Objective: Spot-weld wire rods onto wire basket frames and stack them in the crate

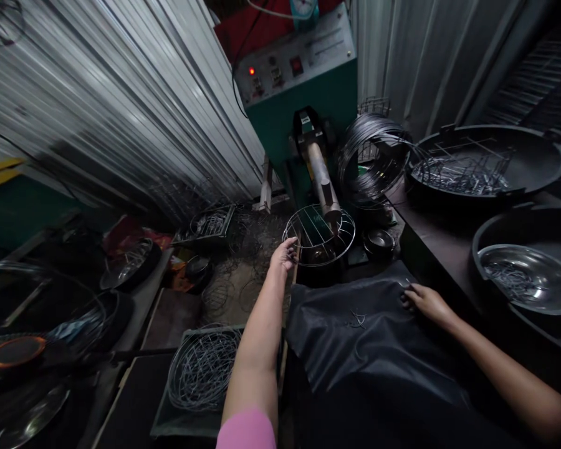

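- Grips the frame (311,227) by the near-left part of its rim, with the left hand (286,254) closed, thumb against fingers, perhaps to leave the other side clear.
- Holds the frame at the front of the machine (271,128), around or under the tip of its bar (321,171); cannot tell about contact there.
- Brings the right hand's (423,300) fingertips together, with the other fingers curled, apparently on a short wire (406,282); too small to be sure. Sits near the cloth (346,352), to the right of the left hand and in front of the machine.
- Spreads the cloth in front of the machine, nearest the body, probably as cover for the lap.
- Carries a few loose bits (358,320) on the cloth, in front of the machine, likely for short reach.
- Stands the coil (353,153) just right of the machine.
- Gathers small wires in the pan (540,168) and bowl (554,280), farther right of the machine, probably against scattering.
- Heaps more wirework in the crate (182,430), in front and left of the machine.
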{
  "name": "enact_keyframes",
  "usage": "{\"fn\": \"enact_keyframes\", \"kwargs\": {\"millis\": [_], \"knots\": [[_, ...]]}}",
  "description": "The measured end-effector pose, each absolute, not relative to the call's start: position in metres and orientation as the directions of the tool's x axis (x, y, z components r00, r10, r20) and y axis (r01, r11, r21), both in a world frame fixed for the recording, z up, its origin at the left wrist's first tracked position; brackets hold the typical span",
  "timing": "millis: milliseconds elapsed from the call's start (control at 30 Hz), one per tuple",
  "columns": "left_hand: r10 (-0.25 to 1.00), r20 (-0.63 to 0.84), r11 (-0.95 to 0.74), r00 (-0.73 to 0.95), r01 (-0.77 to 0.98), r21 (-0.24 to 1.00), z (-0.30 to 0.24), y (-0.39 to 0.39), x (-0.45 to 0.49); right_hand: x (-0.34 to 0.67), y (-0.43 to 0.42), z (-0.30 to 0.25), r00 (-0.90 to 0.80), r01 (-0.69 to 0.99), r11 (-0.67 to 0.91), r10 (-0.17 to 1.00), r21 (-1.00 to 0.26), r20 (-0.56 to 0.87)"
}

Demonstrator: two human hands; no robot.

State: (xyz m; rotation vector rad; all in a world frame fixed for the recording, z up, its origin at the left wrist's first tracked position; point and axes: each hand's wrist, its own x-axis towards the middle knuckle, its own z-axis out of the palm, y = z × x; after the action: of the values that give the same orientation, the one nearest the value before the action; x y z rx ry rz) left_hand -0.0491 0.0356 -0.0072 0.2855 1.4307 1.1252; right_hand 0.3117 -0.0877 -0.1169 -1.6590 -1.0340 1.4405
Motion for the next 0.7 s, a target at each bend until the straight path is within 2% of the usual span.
{"fn": "enact_keyframes", "kwargs": {"millis": [33, 100, 167, 267, 333, 467, 700], "knots": [[0.747, -0.617, 0.477, -0.247, -0.448, 0.757, -0.008, 0.036, -0.048, 0.308, -0.088, -0.116, 0.052, 0.141, -0.426, 0.905, -0.894, -0.423], [0.756, -0.590, 0.430, -0.284, -0.463, 0.775, -0.008, 0.036, -0.044, 0.297, -0.084, -0.103, 0.029, 0.069, -0.363, 0.932, -0.929, -0.362], [0.759, -0.563, 0.381, -0.329, -0.476, 0.792, -0.009, 0.036, -0.041, 0.277, -0.074, -0.077, 0.000, -0.047, -0.245, 0.970, -0.968, -0.245], [0.777, -0.509, 0.302, -0.370, -0.490, 0.817, -0.012, 0.035, -0.037, 0.236, -0.053, -0.034, -0.089, -0.114, -0.077, 0.994, -0.991, -0.067], [0.795, -0.465, 0.246, -0.389, -0.495, 0.834, -0.013, 0.033, -0.035, 0.206, -0.037, -0.016, -0.156, -0.115, -0.023, 0.988, -0.993, -0.004], [0.814, -0.400, 0.162, -0.420, -0.497, 0.852, -0.016, 0.028, -0.034, 0.170, -0.016, -0.008, -0.227, -0.036, -0.002, 0.974, -0.999, 0.006], [0.815, -0.380, 0.119, -0.438, -0.514, 0.849, -0.019, 0.028, -0.031, 0.175, -0.025, -0.006, -0.048, 0.010, 0.225, 0.973, -0.974, 0.224]]}}
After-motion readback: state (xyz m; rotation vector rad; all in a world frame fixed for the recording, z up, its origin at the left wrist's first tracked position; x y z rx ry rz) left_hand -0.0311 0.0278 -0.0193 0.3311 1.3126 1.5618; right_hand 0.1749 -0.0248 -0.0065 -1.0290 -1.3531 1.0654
